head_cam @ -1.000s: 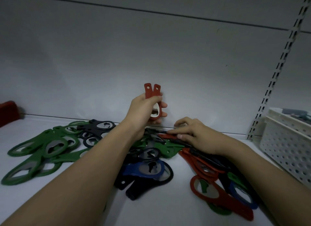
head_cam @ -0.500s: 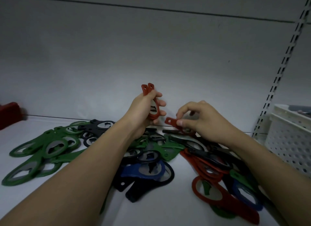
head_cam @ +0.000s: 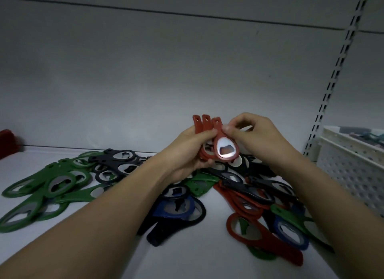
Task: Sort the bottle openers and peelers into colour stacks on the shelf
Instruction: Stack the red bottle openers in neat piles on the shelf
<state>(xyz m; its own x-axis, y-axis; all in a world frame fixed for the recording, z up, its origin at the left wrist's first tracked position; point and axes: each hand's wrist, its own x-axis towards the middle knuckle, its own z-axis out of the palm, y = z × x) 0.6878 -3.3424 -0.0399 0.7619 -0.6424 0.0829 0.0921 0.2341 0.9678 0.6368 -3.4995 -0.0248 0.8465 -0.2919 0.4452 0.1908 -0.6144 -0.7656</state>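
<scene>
- No brand, label or writing can be read on any item; the light is dim.
- The left hand (head_cam: pixel 187 154) grips a small stack of red plastic bottle openers (head_cam: pixel 204 131), handles up, above the white shelf (head_cam: pixel 187 247).
- The right hand (head_cam: pixel 255 137) pinches the handle of the front red opener with a shiny metal insert (head_cam: pixel 225 152) between thumb and fingers (head_cam: pixel 228 129), holding it against that stack.
- Green flat bottle openers (head_cam: pixel 41 189) lie grouped at the left, black ones (head_cam: pixel 116 164) just behind them.
- A mixed heap of red, black, blue and green openers (head_cam: pixel 259 206) lies under the right forearm; some may be peelers, hard to tell.
- A white perforated plastic basket (head_cam: pixel 353 164) stands at the right.
</scene>
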